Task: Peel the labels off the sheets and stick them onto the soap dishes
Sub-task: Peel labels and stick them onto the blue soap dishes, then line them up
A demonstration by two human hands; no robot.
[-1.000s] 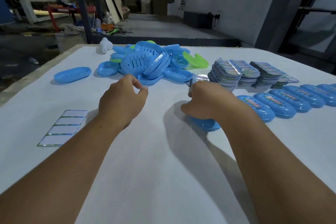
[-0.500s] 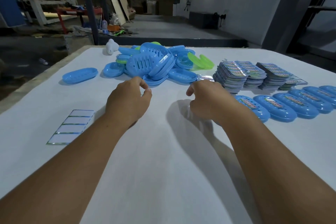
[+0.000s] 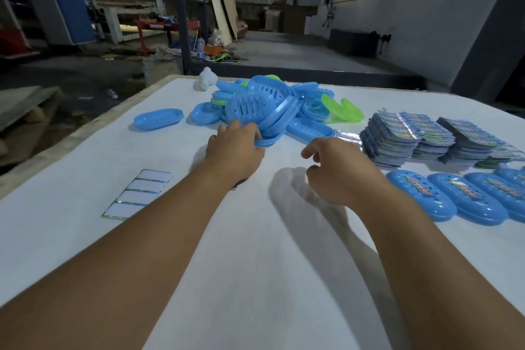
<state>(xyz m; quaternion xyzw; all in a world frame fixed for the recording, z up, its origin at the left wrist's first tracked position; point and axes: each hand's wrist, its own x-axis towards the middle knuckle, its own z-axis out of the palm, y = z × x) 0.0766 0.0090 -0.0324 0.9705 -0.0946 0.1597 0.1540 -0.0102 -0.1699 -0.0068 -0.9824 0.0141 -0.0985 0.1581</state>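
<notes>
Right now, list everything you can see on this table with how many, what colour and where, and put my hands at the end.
Table: one, white, fills the foreground.
Dish pile: too many to count, blue with a few green, far centre.
Lone dish: one, blue, left of the pile.
Labelled dishes: at least four in a row, blue, right edge.
Label stacks: about three, multicoloured, behind the labelled dishes.
Backing sheet: one, white, labels gone, near left.
White figure: one, far edge, by the pile.
Left hand: fingers at the pile's front edge.
Right hand: empty, fingers loosely curled, above the table.
</notes>
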